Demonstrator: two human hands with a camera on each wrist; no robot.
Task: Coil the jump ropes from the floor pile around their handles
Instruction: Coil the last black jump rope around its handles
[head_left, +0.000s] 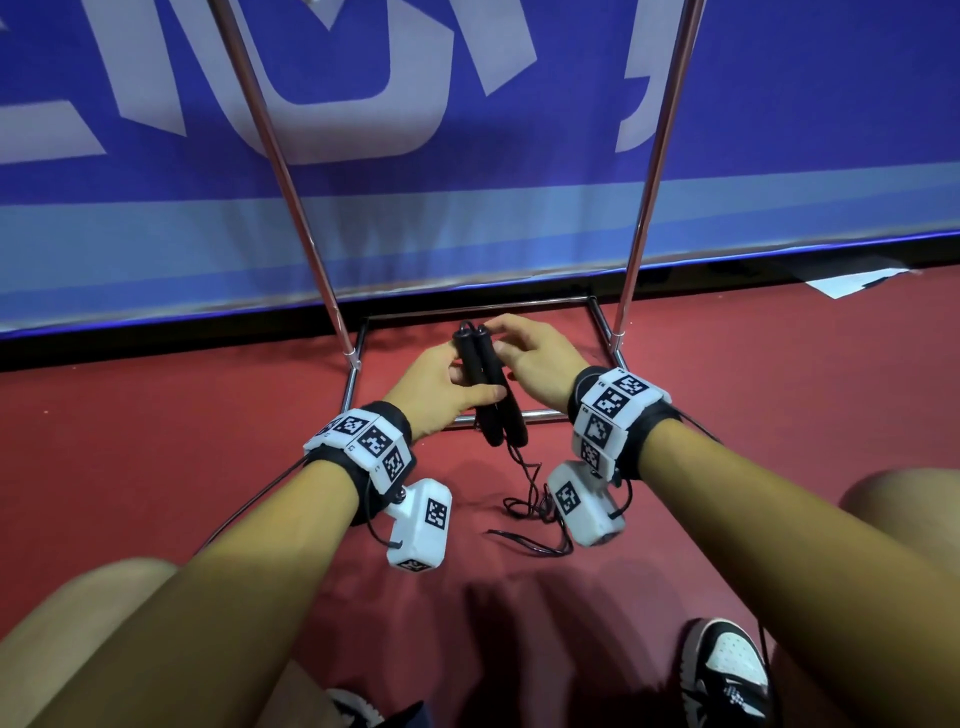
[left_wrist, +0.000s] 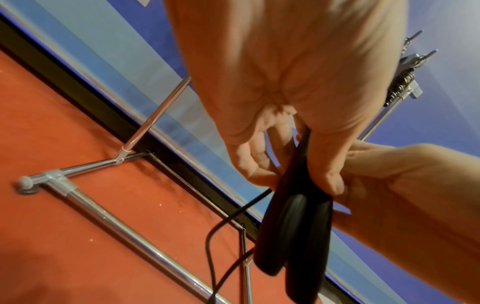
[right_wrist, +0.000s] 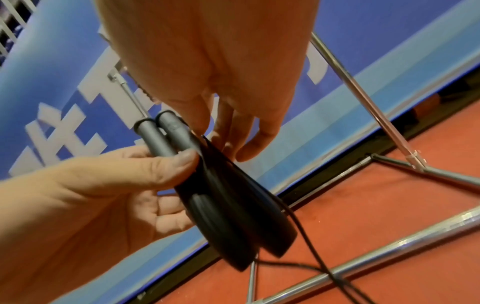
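Black foam on the two handles (head_left: 488, 387), laid side by side and clamped in the left hand (head_left: 439, 389), thumb across the front and fingers curled behind, lifted clear of the red floor (head_left: 156, 441). Right hand (head_left: 530, 364) just beside the upper ends, fingers loosely bent and apparently pinching the thin black cord (head_left: 530, 499) against the handles, though from the right wrist view hard to tell whether actually nipped or only touched. Below the left hand, cord trailing off the lower ends and lying in a loose tangle on the floor between the wrists, so little or none wound on yet by the look of it. Just past both hands, a chrome rack base (head_left: 540, 414) with slanting uprights, backed by a blue banner (head_left: 467, 208). Likely trouble from here: kinks in the floor tangle pulling tight into a knot if drawn up too fast; slack loops catching on the rack bar under the hands; the first turn slipping off the smooth foam if held without tension; the pair of handles splaying apart should the left thumb ease, loosening every turn laid after.
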